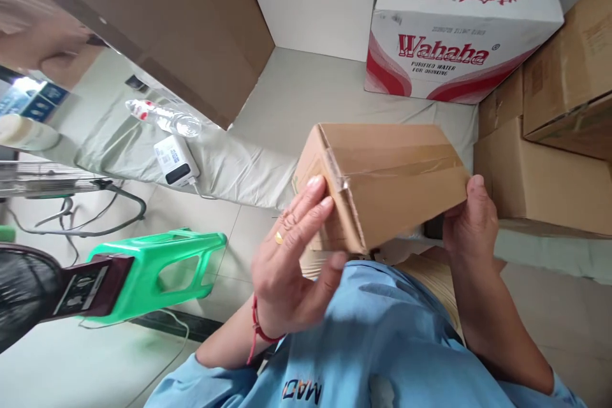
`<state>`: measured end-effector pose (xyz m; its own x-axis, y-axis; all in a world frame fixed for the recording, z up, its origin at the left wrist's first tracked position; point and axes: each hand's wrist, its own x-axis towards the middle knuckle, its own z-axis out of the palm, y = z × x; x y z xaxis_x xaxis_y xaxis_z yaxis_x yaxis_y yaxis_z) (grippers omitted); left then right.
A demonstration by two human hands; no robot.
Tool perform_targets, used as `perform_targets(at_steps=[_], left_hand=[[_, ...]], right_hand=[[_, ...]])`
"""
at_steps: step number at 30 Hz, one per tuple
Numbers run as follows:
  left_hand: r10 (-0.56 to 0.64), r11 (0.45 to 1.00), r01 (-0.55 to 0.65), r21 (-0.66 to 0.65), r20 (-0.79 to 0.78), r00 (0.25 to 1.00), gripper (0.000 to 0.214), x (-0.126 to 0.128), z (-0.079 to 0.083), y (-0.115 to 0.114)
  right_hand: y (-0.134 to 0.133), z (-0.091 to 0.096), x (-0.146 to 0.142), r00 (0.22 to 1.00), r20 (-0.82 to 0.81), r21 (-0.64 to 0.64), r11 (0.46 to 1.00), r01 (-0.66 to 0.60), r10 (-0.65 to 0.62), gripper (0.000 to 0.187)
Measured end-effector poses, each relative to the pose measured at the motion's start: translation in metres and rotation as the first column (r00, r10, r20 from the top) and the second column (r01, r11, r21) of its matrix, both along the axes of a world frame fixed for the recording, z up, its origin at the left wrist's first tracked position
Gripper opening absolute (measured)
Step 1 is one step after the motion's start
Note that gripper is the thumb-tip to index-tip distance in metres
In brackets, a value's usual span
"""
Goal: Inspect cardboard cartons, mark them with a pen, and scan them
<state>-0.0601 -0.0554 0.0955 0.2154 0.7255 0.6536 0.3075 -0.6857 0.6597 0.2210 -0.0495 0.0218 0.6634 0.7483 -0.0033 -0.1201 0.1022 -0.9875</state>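
Note:
A brown cardboard box (pixel 392 162), sealed with clear tape along its upper face, is held tilted in front of my body. My right hand (pixel 471 217) grips its right end, thumb on the edge and the other fingers mostly hidden beneath. At the left end, my left hand (pixel 299 248) lies with stretched fingers against the side flap, its thumb spread away from the cardboard. A ring and a red cord bracelet are on that hand and wrist. The underside of the box is hidden from view.
Behind stands a white and red Wahaha water carton (pixel 444 51), with more brown cartons (pixel 564 172) at right. A large brown panel (pixel 191 13), a plastic bottle (pixel 165 118) and a white device (pixel 176 160) are at left. Below are a green stool (pixel 157 268) and a fan (pixel 29 290).

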Motion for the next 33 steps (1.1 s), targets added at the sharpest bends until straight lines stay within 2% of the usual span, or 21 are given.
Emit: perform_targets(at_steps=[4, 7, 9, 13, 16, 19, 22, 25, 27, 29, 31, 33], left_hand=[[0.115, 0.975, -0.078, -0.206, 0.175, 0.978, 0.042, -0.017, -0.003, 0.014], [0.203, 0.926, -0.082, -0.367, 0.302, 0.931, 0.038, -0.034, -0.015, 0.030], [0.263, 0.878, -0.080, -0.471, 0.338, 0.904, 0.036, -0.044, -0.027, 0.042], [0.323, 0.801, -0.019, -0.599, 0.404, 0.856, 0.041, -0.052, -0.045, 0.054], [0.375, 0.809, -0.057, -0.585, 0.441, 0.815, 0.040, -0.055, -0.043, 0.049], [0.404, 0.842, -0.108, -0.529, 0.484, 0.776, 0.043, -0.059, -0.034, 0.044], [0.414, 0.834, -0.099, -0.543, 0.496, 0.764, 0.051, -0.062, -0.037, 0.049], [0.436, 0.741, -0.003, -0.672, 0.477, 0.763, 0.056, -0.063, -0.058, 0.064], [0.457, 0.670, 0.058, -0.740, 0.474, 0.753, 0.059, -0.065, -0.078, 0.074], [0.503, 0.612, 0.109, -0.783, 0.492, 0.710, 0.061, -0.068, -0.097, 0.080], [0.552, 0.564, 0.152, -0.812, 0.508, 0.661, 0.057, -0.070, -0.113, 0.080], [0.571, 0.550, 0.169, -0.818, 0.516, 0.639, 0.052, -0.068, -0.124, 0.075]], right_hand=[[-0.006, 0.001, -0.002, 0.973, 0.058, 0.018, 0.974, -0.225, 0.224, 0.045], [-0.005, -0.007, 0.000, 0.895, 0.135, 0.032, 0.901, -0.432, 0.424, 0.051], [-0.003, -0.016, -0.001, 0.855, 0.186, 0.015, 0.869, -0.495, 0.484, 0.060], [0.003, -0.023, -0.007, 0.841, 0.276, -0.043, 0.880, -0.473, 0.466, 0.061], [0.003, -0.008, -0.007, 0.841, 0.386, -0.080, 0.922, -0.379, 0.379, 0.053], [0.004, 0.013, -0.001, 0.830, 0.503, -0.112, 0.971, -0.213, 0.240, 0.045], [0.011, 0.021, 0.004, 0.800, 0.548, -0.203, 0.966, -0.157, 0.245, 0.049], [0.020, 0.014, 0.001, 0.839, 0.418, -0.249, 0.932, -0.262, 0.348, 0.052], [0.022, 0.005, -0.003, 0.883, 0.263, -0.207, 0.916, -0.342, 0.389, 0.049], [0.019, -0.006, -0.007, 0.904, 0.135, -0.166, 0.909, -0.382, 0.405, 0.044], [0.012, -0.016, -0.009, 0.908, 0.096, -0.176, 0.905, -0.387, 0.407, 0.040], [0.001, -0.022, -0.011, 0.901, 0.115, -0.207, 0.897, -0.389, 0.418, 0.038]])
